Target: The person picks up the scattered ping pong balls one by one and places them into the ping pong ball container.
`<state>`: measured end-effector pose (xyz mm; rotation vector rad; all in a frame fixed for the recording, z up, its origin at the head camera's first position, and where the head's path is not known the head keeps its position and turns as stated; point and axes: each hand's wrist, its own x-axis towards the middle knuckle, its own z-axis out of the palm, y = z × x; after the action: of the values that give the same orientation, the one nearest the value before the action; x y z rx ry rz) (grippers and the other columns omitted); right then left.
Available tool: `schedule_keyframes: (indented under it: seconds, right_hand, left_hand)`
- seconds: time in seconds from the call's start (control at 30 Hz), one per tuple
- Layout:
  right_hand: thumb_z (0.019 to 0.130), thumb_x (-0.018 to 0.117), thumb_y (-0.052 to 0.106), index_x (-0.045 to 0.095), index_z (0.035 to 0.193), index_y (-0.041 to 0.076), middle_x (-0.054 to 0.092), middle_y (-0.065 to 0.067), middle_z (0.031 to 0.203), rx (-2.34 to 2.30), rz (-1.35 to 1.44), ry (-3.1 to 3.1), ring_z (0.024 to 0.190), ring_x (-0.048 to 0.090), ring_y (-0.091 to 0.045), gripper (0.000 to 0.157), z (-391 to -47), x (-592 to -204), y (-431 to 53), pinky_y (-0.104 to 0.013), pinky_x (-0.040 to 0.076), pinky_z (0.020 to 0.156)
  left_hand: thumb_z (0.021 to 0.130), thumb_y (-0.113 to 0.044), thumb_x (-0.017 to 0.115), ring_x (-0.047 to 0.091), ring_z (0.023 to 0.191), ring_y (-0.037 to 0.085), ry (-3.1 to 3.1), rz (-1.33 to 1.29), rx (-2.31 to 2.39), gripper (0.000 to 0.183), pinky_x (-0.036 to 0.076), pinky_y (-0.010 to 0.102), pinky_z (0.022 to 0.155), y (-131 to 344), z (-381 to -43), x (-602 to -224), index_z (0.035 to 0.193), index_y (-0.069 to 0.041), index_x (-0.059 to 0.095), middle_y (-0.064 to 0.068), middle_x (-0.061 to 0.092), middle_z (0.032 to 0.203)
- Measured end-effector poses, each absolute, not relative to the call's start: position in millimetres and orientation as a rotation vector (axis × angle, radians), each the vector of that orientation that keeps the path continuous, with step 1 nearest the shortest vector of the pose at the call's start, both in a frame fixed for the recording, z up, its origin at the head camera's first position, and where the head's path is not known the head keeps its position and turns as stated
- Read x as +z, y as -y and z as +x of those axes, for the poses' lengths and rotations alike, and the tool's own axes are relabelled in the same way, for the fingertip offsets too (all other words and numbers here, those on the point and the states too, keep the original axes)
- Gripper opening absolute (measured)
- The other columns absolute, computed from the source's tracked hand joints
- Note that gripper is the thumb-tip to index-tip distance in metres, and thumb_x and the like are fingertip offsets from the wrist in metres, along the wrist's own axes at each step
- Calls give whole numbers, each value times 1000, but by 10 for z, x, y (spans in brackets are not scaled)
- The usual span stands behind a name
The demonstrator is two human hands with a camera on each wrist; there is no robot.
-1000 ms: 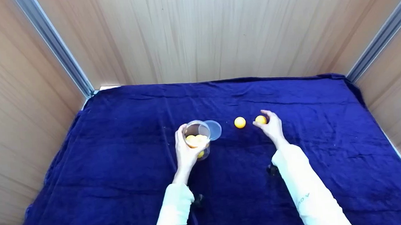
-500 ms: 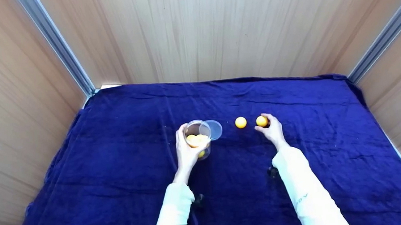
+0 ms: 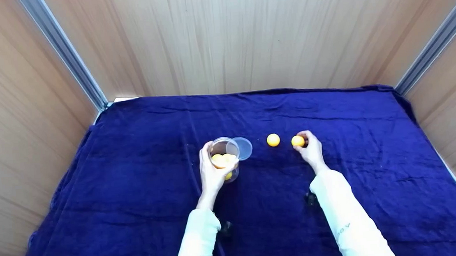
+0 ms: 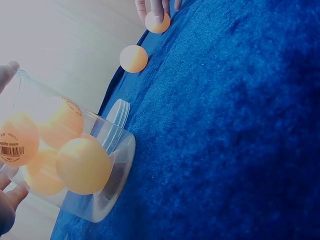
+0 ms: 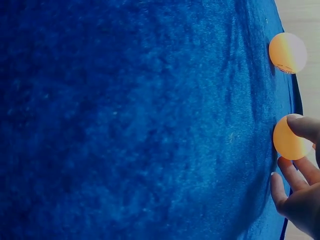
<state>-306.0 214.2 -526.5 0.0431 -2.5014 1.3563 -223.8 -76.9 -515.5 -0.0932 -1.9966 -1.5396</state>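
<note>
Clock directions per head view, 12 away from the person.

Left hand (image 3: 211,172): fingers and thumb curl round the clear jar (image 3: 219,146), clamped on its sides. Jar appears upright on the blue cloth (image 3: 134,185), mouth uncovered. Left wrist view shows at least four inner balls (image 4: 83,165); a further sliver behind them is unclear, so no exact count.

Lid (image 3: 245,148): off, lying at the jar's 2 o'clock, partly seen through the jar wall. Whether it touches the jar cannot be told.

Free ball (image 3: 273,140): on the cloth, between 2 and 3 o'clock from the jar, well apart from it; no hand on it.

Right hand (image 3: 311,148): at the 4 o'clock side of the held ball (image 3: 297,141), thumb and forefinger pinching it; the other fingers are apart in the right wrist view. Held ball sits at 3 o'clock from the free ball, a gap between them. Cannot tell whether it is clear of the cloth.

Progress, judged from layout: well along. Done: jar uncovered and steadied, several balls inside, one outside ball in the fingers. Left: held ball and free ball, both outside the jar; lid not on.
</note>
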Motion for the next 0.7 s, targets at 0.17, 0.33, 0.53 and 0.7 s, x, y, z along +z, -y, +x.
schedule_keyframes:
  seconds: [0.17,0.33,0.53,0.7]
  right_hand:
    - [65,69,-10,56,99,-4,59,-21,97,1357,57,2481,83,56,-34,37,-3037,-5287,-2143,-42,43,78]
    - [65,70,-9,57,99,-4,58,-20,99,1362,78,2468,82,55,-34,37,-3002,-5300,-2144,-43,42,77]
    - [65,71,-8,58,99,-3,59,-19,97,1413,120,2426,80,57,-33,36,-2950,-5289,-2140,-45,46,73]
    - [67,71,-5,58,100,-2,59,-18,98,1442,137,2417,81,57,-31,36,-2876,-5245,-2111,-42,48,70]
  left_hand:
    - [48,-8,86,47,105,33,1979,-91,-1552,87,35,40,92,763,-2229,-5138,122,2,42,17,48,114]
    - [49,-3,84,45,102,40,1957,-99,-1552,84,34,48,89,731,-2133,-4981,120,9,41,26,46,111]
    - [50,-10,85,47,104,32,2001,-80,-1534,84,34,34,92,763,-2191,-5081,121,3,41,19,47,113]
    - [50,-11,85,47,106,29,2003,-76,-1549,85,34,33,93,779,-2213,-5110,121,2,41,17,47,114]
